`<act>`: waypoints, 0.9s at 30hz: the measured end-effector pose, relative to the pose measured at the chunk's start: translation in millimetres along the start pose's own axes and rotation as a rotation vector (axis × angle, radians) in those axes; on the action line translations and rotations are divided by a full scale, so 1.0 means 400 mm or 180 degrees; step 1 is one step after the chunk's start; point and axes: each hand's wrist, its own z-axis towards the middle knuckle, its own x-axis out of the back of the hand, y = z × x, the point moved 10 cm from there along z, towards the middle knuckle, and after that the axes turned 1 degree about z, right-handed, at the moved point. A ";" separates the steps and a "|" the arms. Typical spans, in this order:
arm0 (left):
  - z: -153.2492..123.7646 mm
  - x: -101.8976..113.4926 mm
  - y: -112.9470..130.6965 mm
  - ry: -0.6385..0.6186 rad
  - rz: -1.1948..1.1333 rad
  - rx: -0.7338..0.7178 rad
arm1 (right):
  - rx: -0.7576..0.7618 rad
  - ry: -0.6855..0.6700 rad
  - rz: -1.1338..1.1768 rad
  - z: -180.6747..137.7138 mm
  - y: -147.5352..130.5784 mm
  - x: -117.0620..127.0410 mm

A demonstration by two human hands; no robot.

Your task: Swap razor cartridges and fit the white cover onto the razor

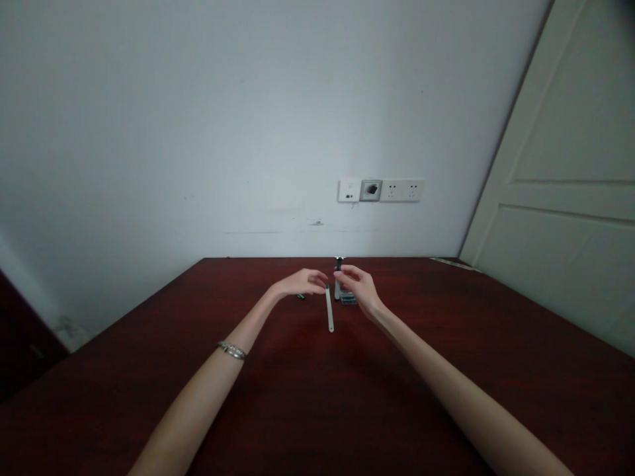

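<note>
My left hand (308, 282) hovers over the middle of the table, fingers loosely curved and apart. At its fingertips is the dark tip of a slim pale-grey handle (330, 311), which has a small hole at its near end; I cannot tell whether they touch. My right hand (361, 287) pinches a razor-like tool (338, 285) with a grey handle, dark neck and a narrow crosswise head at the top. Partly behind that hand lies a small clear case (348, 297) with dark contents. A tiny dark-green item (301, 297) sits just below my left hand.
The dark red-brown table (317, 403) runs up to a white wall (278, 132). Wall sockets (401, 190) are set above its back edge. A pale panelled door (570, 192) stands at the right, with a thin strip (454, 264) near the table's back right corner.
</note>
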 end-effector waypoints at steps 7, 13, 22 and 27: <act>-0.011 -0.088 0.026 -0.0506 -0.0551 -0.0266 | 0.0108 -0.0208 -0.0091 0.004 -0.004 -0.017; 0.005 -0.115 0.027 -0.0340 -0.0661 -0.0367 | 0.0102 -0.0252 -0.0100 0.000 0.004 -0.017; 0.001 -0.078 0.022 -0.0079 -0.0530 -0.0358 | -0.0330 -0.0508 -0.0047 0.002 0.034 -0.009; -0.008 -0.035 0.016 0.0194 -0.0491 -0.0196 | 0.0361 -0.0578 -0.1929 0.005 0.028 0.010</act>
